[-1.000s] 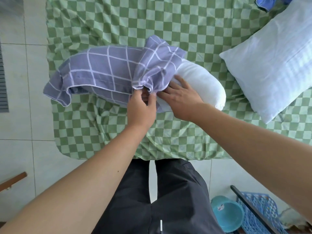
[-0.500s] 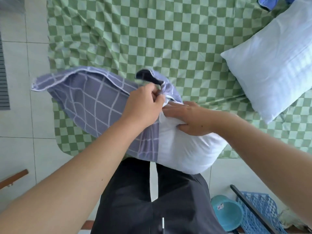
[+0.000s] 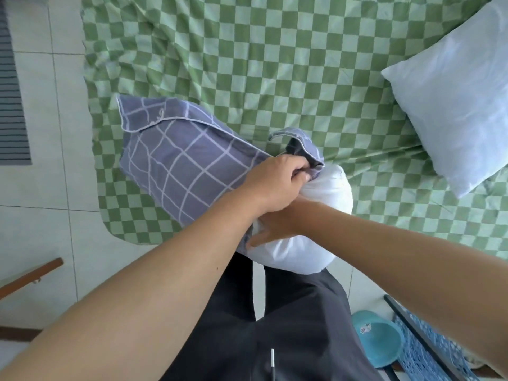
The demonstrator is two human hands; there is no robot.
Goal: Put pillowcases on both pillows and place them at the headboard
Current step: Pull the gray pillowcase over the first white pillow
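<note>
The left hand (image 3: 277, 180) pinches the hem of the purple grid-patterned cotton pillowcase (image 3: 181, 160), while the right hand (image 3: 270, 229) presses the half-covered white pillow (image 3: 308, 243), held over the bed's edge. Best to keep that hem taut and push the pillow deep into the far corners.

Purple-grey pillowcase (image 3: 178, 163) with white grid lines: we found it drawn over about half of a white pillow (image 3: 302, 243), open hem bunched at the middle, held up at the near edge of the green checked bed (image 3: 275, 64). Second pillow (image 3: 456, 105), pale and uncovered, lay flat on the bed's right side, well apart.
</note>
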